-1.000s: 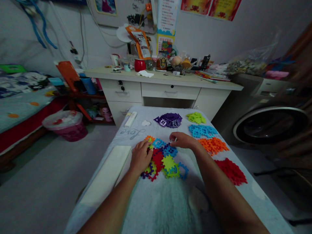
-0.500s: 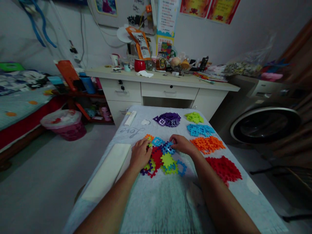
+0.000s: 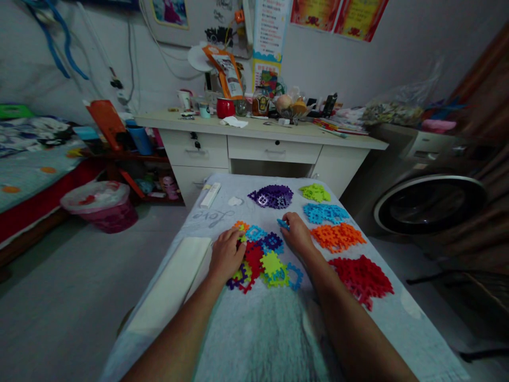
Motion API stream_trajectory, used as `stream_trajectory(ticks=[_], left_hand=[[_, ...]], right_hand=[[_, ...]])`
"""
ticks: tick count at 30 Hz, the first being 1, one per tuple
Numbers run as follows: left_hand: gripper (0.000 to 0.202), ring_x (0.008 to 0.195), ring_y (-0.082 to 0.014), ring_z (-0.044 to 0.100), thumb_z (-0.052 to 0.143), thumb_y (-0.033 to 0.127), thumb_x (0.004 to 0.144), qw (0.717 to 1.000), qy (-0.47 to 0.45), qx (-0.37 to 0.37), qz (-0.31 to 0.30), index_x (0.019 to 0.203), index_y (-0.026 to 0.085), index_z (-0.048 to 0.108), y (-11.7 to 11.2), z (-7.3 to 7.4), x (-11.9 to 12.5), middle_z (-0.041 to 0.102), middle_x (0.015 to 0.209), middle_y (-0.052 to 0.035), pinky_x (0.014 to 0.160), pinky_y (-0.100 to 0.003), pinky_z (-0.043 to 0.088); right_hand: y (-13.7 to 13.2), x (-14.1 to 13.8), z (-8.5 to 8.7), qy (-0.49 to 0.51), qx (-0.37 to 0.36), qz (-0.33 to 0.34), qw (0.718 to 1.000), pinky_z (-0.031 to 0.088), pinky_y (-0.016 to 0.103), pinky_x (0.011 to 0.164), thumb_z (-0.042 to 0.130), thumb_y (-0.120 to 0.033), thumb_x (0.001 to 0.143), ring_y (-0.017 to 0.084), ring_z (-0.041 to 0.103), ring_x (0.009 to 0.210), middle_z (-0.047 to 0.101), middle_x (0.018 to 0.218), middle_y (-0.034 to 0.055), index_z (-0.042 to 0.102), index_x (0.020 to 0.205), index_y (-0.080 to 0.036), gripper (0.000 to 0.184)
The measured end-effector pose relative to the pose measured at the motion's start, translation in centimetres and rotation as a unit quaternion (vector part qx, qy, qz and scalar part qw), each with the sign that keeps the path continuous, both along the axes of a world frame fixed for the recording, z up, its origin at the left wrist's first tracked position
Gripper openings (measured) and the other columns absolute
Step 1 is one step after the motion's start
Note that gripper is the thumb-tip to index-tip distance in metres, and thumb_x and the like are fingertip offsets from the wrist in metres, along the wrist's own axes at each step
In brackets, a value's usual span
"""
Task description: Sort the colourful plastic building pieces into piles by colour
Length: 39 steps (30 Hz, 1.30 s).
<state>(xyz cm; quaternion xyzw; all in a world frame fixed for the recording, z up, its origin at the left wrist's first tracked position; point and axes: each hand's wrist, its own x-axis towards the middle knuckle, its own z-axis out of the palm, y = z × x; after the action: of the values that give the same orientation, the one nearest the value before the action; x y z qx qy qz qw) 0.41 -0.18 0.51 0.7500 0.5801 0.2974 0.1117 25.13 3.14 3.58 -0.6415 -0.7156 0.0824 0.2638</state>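
Observation:
My right hand (image 3: 296, 232) pinches a blue interlocking plastic piece (image 3: 282, 224), lifted clear of the mixed pile. My left hand (image 3: 228, 253) lies over the left side of that pile, fingers stretched out and apart. Between the hands are a red piece (image 3: 253, 255), a yellow-green piece (image 3: 272, 262), a dark purple piece (image 3: 272, 241) and a light blue square frame (image 3: 255, 232). A blue frame (image 3: 295, 276) lies at the pile's near right. Part of the pile is hidden under my left hand.
Sorted heaps lie around: purple (image 3: 274, 196), lime (image 3: 315, 192), blue (image 3: 325, 213), orange (image 3: 338, 236) and red (image 3: 363, 278). A long off-white pad (image 3: 170, 284) and a white stick-shaped object (image 3: 210, 195) are at left. A cluttered desk (image 3: 254, 132) stands behind.
My right hand has lifted a blue piece from the pile and moved it slightly right and away from me. My left hand stays in place.

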Motion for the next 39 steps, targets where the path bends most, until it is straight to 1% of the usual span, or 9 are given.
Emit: stream_trajectory(ticks=[3,6,14,19,22,26,30,34,39], left_hand=[[0.029,0.122,-0.0261,0.052,0.05,0.027,0.088,1.0,-0.002,-0.001,0.002,0.113,0.023,0.064,0.0,0.1,0.0,0.06,0.131,-0.0071,0.104,-0.046,0.041],[0.028,0.12,-0.0258,0.053,0.05,0.027,0.088,1.0,-0.003,0.002,0.002,0.112,0.023,0.064,0.1,0.0,0.0,0.06,0.13,-0.007,0.104,-0.046,0.041],[0.028,0.122,-0.025,0.053,0.049,0.029,0.089,1.0,0.0,0.011,-0.008,0.111,0.022,0.063,0.3,-0.5,-0.2,0.062,0.128,-0.0068,0.106,-0.045,0.04],[0.027,0.119,-0.0255,0.054,0.048,0.029,0.089,1.0,0.004,0.01,-0.01,0.11,0.022,0.064,0.3,-0.3,-0.1,0.062,0.128,-0.0074,0.104,-0.046,0.041],[0.027,0.118,-0.0248,0.054,0.048,0.029,0.089,1.0,0.003,0.009,-0.007,0.109,0.024,0.064,0.3,-0.1,-0.1,0.062,0.127,-0.0065,0.104,-0.045,0.042],[0.027,0.12,-0.0244,0.054,0.049,0.029,0.088,1.0,-0.002,0.006,-0.007,0.11,0.024,0.064,0.3,-0.2,-0.2,0.062,0.128,-0.0061,0.104,-0.044,0.041],[0.028,0.121,-0.0253,0.053,0.047,0.03,0.089,1.0,0.001,0.002,-0.007,0.112,0.024,0.063,0.3,-0.2,-0.2,0.062,0.129,-0.0066,0.104,-0.046,0.041],[0.03,0.121,-0.0265,0.053,0.048,0.03,0.089,1.0,0.005,-0.003,-0.003,0.114,0.023,0.063,0.2,-0.1,-0.1,0.061,0.13,-0.0072,0.105,-0.047,0.04],[0.03,0.122,-0.0256,0.053,0.048,0.03,0.089,1.0,0.003,0.001,-0.001,0.113,0.024,0.063,0.3,-0.3,-0.2,0.061,0.131,-0.0065,0.105,-0.046,0.04]], right_hand=[[-0.2,0.3,-0.1,0.011,-0.054,0.044,0.997,0.044,0.028,0.079,0.069,-0.022,0.074,0.017,0.055,0.086,0.058,0.096,0.0048,0.059,0.094,-0.019,0.022],[-0.3,0.8,0.3,0.038,-0.093,0.061,0.993,0.045,0.027,0.078,0.074,-0.027,0.072,0.016,0.056,0.084,0.06,0.097,0.0041,0.063,0.097,-0.018,0.029],[-0.3,1.0,1.8,0.021,-0.157,0.085,0.984,0.046,0.029,0.083,0.071,-0.024,0.074,0.017,0.059,0.089,0.066,0.105,0.0054,0.066,0.104,-0.018,0.032],[0.4,0.9,1.8,-0.004,-0.186,0.088,0.979,0.046,0.029,0.09,0.077,-0.026,0.068,0.02,0.059,0.1,0.062,0.114,0.0088,0.064,0.113,-0.017,0.047],[1.3,1.5,2.5,-0.027,-0.173,0.062,0.983,0.046,0.03,0.091,0.081,-0.031,0.066,0.021,0.059,0.101,0.058,0.116,0.0107,0.062,0.117,-0.017,0.057],[3.3,4.9,5.0,-0.105,-0.119,0.002,0.987,0.045,0.031,0.092,0.079,-0.039,0.069,0.022,0.059,0.1,0.059,0.112,0.0103,0.063,0.116,-0.018,0.053],[5.3,10.5,7.2,-0.195,-0.118,-0.112,0.967,0.046,0.029,0.087,0.077,-0.039,0.072,0.023,0.06,0.101,0.059,0.116,0.0133,0.061,0.121,-0.016,0.056],[6.6,15.0,7.0,-0.24,-0.159,-0.182,0.94,0.048,0.03,0.083,0.076,-0.031,0.072,0.025,0.061,0.101,0.059,0.119,0.0166,0.058,0.126,-0.013,0.06],[7.3,17.5,5.4,-0.261,-0.194,-0.176,0.929,0.049,0.028,0.077,0.079,-0.038,0.069,0.025,0.062,0.1,0.059,0.119,0.0179,0.06,0.123,-0.012,0.063]])
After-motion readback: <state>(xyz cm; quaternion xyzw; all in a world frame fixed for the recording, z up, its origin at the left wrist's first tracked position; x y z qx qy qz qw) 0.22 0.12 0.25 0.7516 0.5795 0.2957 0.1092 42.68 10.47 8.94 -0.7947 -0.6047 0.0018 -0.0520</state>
